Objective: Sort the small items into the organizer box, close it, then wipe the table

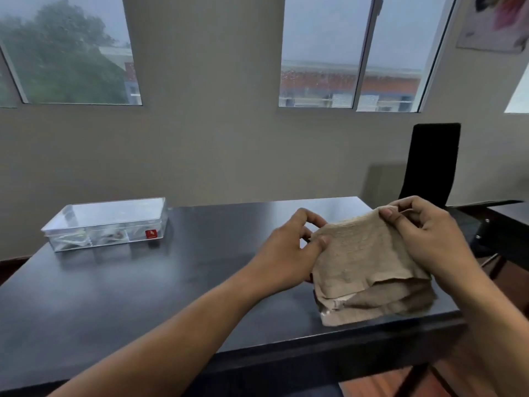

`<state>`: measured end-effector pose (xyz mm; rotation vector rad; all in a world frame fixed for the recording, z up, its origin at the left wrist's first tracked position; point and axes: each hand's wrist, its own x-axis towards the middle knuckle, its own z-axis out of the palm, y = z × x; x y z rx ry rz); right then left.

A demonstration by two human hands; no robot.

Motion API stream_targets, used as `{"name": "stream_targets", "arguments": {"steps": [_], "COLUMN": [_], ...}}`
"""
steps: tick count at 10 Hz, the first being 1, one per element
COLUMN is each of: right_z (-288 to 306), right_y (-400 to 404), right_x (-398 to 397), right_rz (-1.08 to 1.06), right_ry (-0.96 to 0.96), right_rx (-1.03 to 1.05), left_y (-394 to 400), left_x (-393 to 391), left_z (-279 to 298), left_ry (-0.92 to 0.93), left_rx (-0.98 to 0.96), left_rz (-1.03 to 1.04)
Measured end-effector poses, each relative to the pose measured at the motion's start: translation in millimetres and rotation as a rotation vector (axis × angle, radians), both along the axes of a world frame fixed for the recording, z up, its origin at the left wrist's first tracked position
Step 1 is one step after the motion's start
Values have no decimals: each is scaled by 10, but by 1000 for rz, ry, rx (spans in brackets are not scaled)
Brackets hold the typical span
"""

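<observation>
A clear plastic organizer box (106,223) sits at the far left of the dark table (143,296), its lid down and small items visible inside its compartments. A beige folded cloth (369,270) hangs above the table's right end, its lower folds near the surface. My left hand (289,253) pinches the cloth's upper left edge between thumb and fingers. My right hand (429,233) grips the upper right edge, thumb on top.
A black high-backed chair (432,164) stands behind the table's right end. A second dark surface (509,213) lies at the far right. A grey wall with windows runs close behind the table. Wooden floor (372,388) shows beyond the near right corner.
</observation>
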<state>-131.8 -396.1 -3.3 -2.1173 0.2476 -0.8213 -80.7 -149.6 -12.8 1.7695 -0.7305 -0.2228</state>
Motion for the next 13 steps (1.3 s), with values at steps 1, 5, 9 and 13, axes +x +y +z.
{"name": "stream_targets", "arguments": {"steps": [1,5,9,13], "right_z": [-7,-428,-764,-600], "right_y": [-205,-612,-302,622], "right_x": [-27,260,139,306], "right_rz": [-43,-218,-278,45], "right_ry": [76,271,489,272], "right_rx": [-50,-119,-390,-465], "left_y": [-241,-1018,-849,539], "left_x": [-96,100,184,558], "left_z": [-78,-523,-659,-535], "left_ry": [53,-196,-520,-526], "left_rx": [20,232,584,610], "left_rz": [-21,144,53,314]}}
